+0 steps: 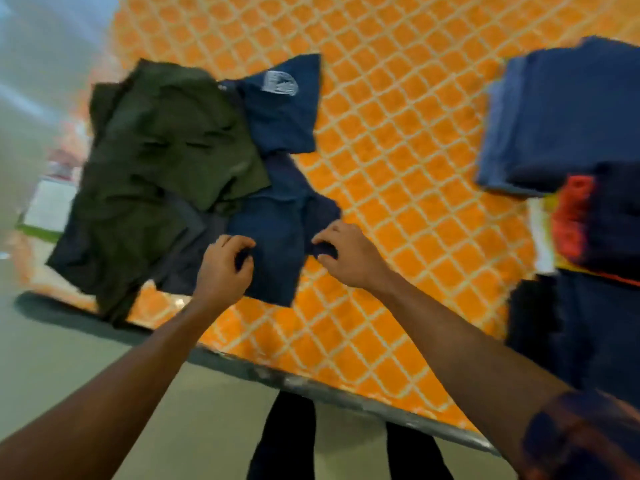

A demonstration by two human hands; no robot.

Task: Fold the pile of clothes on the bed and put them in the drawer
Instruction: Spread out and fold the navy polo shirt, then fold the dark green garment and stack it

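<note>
An orange lattice bedsheet [398, 168] carries the unfolded pile at nine o'clock, with a navy garment [277, 220] beside an olive garment [166, 143] and folded stacks [561, 109] at three o'clock. The left hand [221, 268] and right hand [346, 254] each pinch the navy garment's near edge with curled fingers. It is probably best to draw it toward six o'clock, clear of the olive piece, with level grips so it spreads flat.

A broad bare stretch of the bed [398, 161] is left open through its middle and toward 12 o'clock. At 9 o'clock the way is barred by the loose clothes pile [166, 161]; at 3 o'clock by folded stacks [561, 112]; at 4 o'clock by a dark garment [595, 341].
</note>
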